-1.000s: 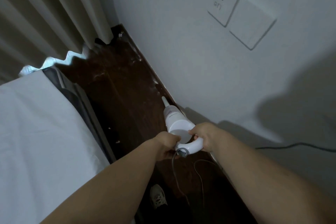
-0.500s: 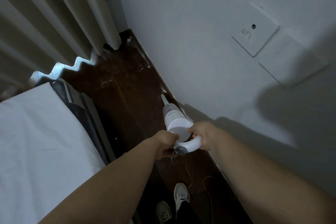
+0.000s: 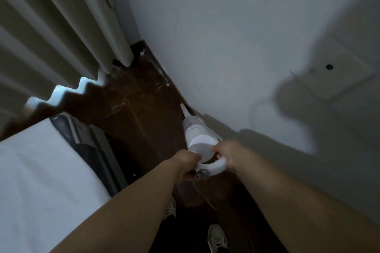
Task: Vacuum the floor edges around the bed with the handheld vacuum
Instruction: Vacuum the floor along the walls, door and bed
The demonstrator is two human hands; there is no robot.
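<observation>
1. White plastic handheld vacuum (image 3: pixel 196 135) with a loop handle: I see it angled down over the floor strip, its narrow crevice nozzle (image 3: pixel 184 110) pointing at the seam where floor meets wall.
2. Left hand (image 3: pixel 188 165): fingers curled round the near-left part of the loop handle, beside the grey power cord (image 3: pixel 198 183) that leaves the handle's end.
3. Right hand (image 3: pixel 225 153): fingers wrapped round the right side of the same loop.
4. Dark brown wooden floor (image 3: pixel 133 108): a narrow corridor, bounded on the right by the white painted wall (image 3: pixel 216 37) and on the left by the bed.
5. Bed with white sheet (image 3: pixel 41 170): its dark grey side edge (image 3: pixel 92 145) runs along the corridor.
6. Beige pleated curtain (image 3: pixel 51 26): closes the far end; its hem hangs just above the floor.
7. Two light sneakers (image 3: pixel 216 238): on the floor below my forearms.
</observation>
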